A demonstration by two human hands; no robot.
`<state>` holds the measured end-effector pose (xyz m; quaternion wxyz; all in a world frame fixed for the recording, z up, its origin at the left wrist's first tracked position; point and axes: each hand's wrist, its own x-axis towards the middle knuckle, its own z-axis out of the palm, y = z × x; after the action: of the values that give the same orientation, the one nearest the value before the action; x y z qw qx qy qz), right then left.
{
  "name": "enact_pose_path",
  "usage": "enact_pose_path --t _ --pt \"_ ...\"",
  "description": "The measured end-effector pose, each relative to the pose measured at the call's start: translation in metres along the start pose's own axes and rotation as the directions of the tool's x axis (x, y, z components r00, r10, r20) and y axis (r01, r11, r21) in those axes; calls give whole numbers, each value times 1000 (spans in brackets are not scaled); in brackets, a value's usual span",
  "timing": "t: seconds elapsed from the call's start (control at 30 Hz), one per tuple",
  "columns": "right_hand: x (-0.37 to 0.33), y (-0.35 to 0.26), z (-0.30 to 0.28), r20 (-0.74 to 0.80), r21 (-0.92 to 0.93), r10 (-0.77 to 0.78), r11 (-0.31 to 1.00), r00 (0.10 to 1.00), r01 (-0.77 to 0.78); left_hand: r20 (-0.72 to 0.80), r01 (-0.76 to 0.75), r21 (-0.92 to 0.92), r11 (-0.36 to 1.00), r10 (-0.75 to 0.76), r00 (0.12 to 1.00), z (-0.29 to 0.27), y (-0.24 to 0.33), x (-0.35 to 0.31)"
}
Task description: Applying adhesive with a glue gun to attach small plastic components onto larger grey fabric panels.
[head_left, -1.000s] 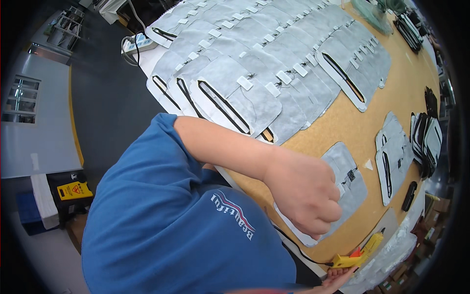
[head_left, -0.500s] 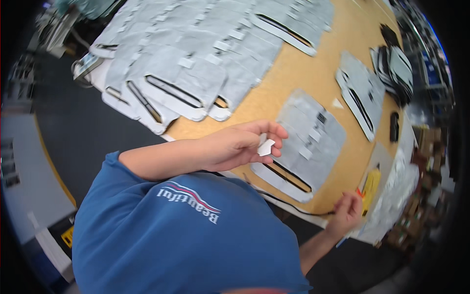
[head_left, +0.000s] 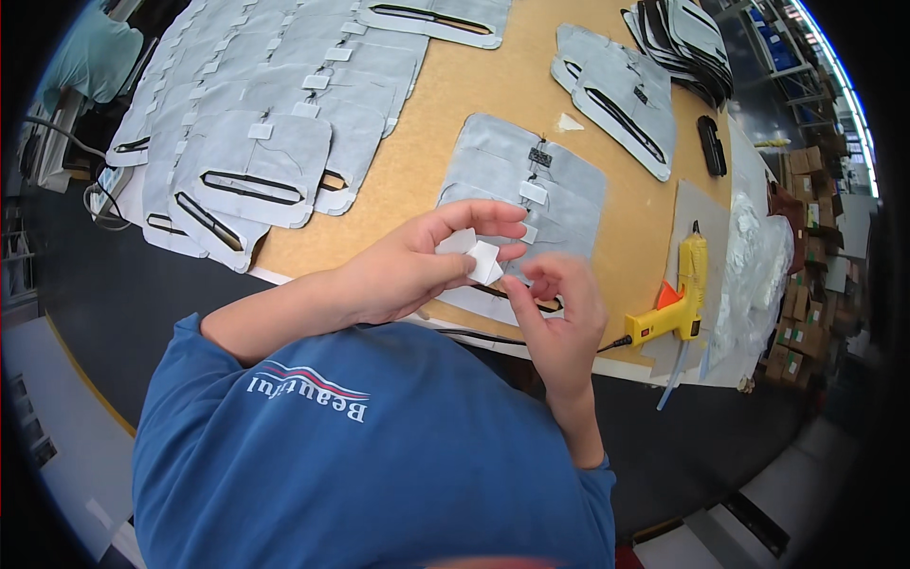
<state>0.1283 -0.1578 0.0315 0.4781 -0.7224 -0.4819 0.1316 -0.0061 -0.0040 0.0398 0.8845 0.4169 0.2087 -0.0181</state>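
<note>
Several small white card-like pieces (head_left: 485,263) are gripped between the thumb and fingers of my left hand (head_left: 417,256), in front of my chest. Close beside them is my right hand (head_left: 564,322), its fingers curled in and the thumb tip near the pieces' edge. Whether it pinches one of them I cannot make out. Beneath both hands lies a grey fabric panel (head_left: 578,185) with a slotted handle opening, small white tags and a dark patch with thin wires. My hands partly cover its near end.
On the table (head_left: 408,171), many similar grey panels (head_left: 275,66) overlap at the left. Another panel pair (head_left: 621,95) and a dark-edged stack (head_left: 687,47) lie at far right. A yellow glue gun (head_left: 678,303), a black tool (head_left: 711,147) and clear plastic (head_left: 758,256) sit right.
My right hand has left the glue gun's side and come over to the left hand at the white pieces. The view has shifted right, showing the glue gun fully.
</note>
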Motion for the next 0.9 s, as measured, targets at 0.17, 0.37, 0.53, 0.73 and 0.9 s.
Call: enact_pose_path --t 0.17,0.37,0.53,0.73,0.9 --pt "6 5 5 23 -192 -106 975 994 108 84 -278 367 888 265 960 -1 -20 11" --pt "7 17 3 -6 -191 -257 949 966 251 56 37 81 996 -41 998 -1 -7 12" --pt "10 16 -4 73 -11 -146 989 987 147 106 204 -482 852 -175 979 -6 -16 27" --pt "23 25 -17 47 268 279 921 959 -282 0 213 -345 914 -227 974 -15 -14 39" --pt "78 47 -16 -80 249 516 839 853 -484 -120 24 -117 993 -38 992 -31 14 61"
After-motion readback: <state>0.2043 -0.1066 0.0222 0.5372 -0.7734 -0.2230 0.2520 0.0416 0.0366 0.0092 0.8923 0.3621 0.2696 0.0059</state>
